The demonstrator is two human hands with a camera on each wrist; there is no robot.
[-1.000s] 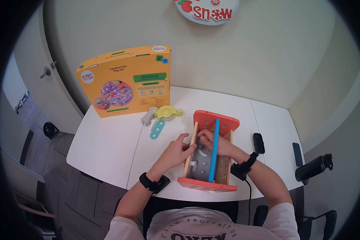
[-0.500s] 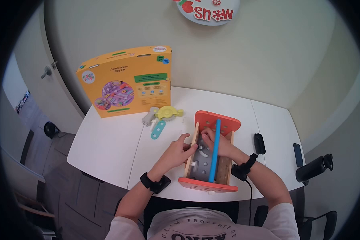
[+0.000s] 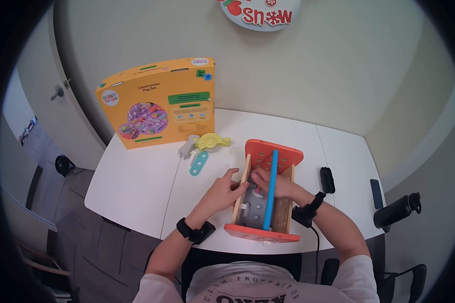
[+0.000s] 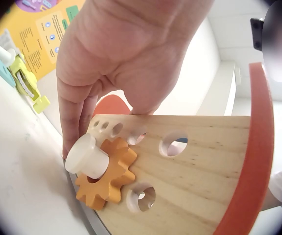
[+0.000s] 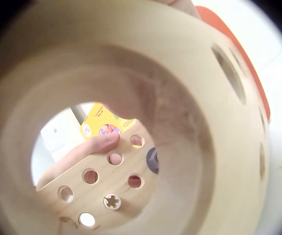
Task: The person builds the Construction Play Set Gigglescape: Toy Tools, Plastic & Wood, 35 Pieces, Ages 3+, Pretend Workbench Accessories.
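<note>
A toy toolbox with red ends, wooden side panels and a blue handle bar stands on the white table. My left hand grips its left side panel, thumb over the top edge, fingers along the outer face. An orange gear and a white bolt sit on that outer face. My right hand reaches under the bar into the box, fingers bent near the panel's inner face; I cannot tell what they hold. A dark grey disc and the white bolt's end show on the inner face.
A yellow box stands at the back left. In front of it lie a yellow toy part, grey pieces and a teal strip. A black case, a phone and a black bottle are at the right.
My right hand's fingers shift slightly inside the box, and a fingertip now shows lower, over the grey floor. My left hand and the toolbox stay in place.
</note>
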